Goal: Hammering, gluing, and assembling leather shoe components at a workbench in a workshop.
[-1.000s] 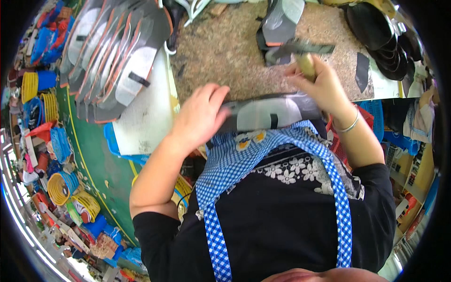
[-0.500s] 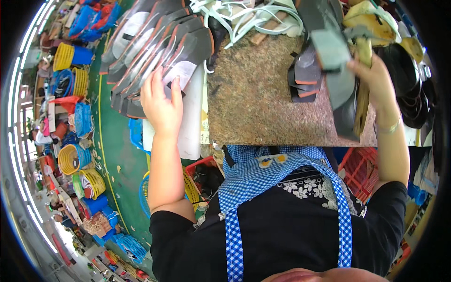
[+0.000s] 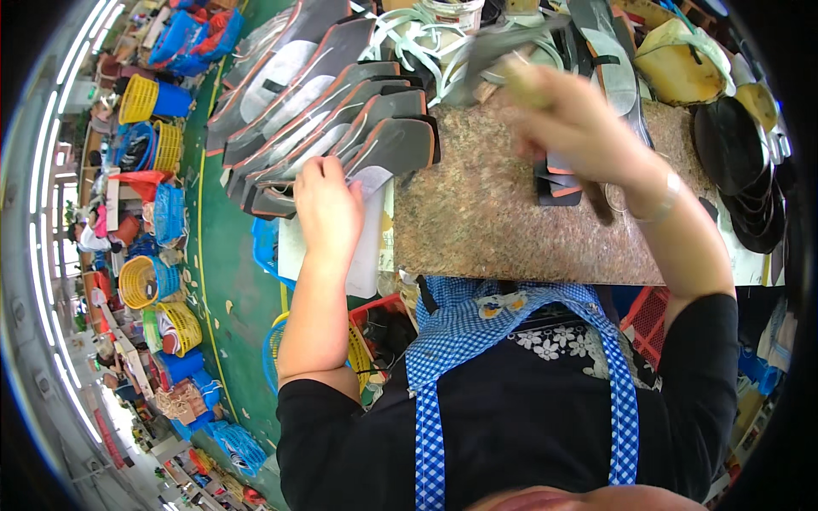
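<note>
My left hand (image 3: 328, 204) grips the lower front end of a fanned pile of grey shoe-sole pieces (image 3: 400, 140) with orange edges, its fingers curled over one. My right hand (image 3: 567, 123), blurred by motion, is raised over the granite slab (image 3: 469, 234), closed round the yellowish handle (image 3: 528, 85) of a hammer; the dark upper part of the tool is smeared. Behind and partly under this hand, more grey sole pieces (image 3: 605, 64) stand or lie at the slab's back right, some with orange edges.
Pale mint straps (image 3: 405, 38) and a white tub (image 3: 452, 13) lie at the back. Stacked black pieces (image 3: 728, 153) and a stained yellow container (image 3: 677, 64) are at the right. Blue and red baskets (image 3: 383, 319) sit below the bench; many more line the green floor's left side.
My left hand has left the piece at the front edge for the pile at left. That piece is no longer at the edge. My right hand went to the back right, then swung leftward with the hammer.
</note>
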Available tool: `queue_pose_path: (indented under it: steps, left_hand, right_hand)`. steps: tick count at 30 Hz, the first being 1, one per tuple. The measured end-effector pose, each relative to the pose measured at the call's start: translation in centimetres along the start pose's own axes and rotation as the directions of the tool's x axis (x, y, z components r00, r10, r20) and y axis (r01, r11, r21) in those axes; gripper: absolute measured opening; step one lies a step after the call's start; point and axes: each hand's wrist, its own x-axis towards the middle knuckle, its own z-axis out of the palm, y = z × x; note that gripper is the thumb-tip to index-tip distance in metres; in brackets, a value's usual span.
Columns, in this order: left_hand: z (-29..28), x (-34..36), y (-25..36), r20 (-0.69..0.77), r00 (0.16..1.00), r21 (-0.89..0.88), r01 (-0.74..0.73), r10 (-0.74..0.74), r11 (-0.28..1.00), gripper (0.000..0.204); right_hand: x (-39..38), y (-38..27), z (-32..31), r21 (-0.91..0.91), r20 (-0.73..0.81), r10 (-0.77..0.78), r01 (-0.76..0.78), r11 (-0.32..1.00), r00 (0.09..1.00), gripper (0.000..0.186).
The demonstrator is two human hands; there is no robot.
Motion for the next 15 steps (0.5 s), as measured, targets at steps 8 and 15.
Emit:
queue_pose_path:
  steps: [8, 15]
  left_hand:
    - [-4.2, -2.4, -3.0, 0.112, 0.903, -0.517, -0.303, 0.414, 0.801, 0.028]
    - [-7.6, -9.7, -11.0, 0.167, 0.986, -0.981, 0.167, -0.001, 0.094, 0.036]
  right_hand:
    - [14.6, 1.6, 12.7, -0.483, 0.361, -0.201, 0.367, 0.795, 0.911, 0.036]
    - [12.8, -1.2, 17.1, -0.339, 0.444, 0.054, 0.112, 0.934, 0.894, 0.035]
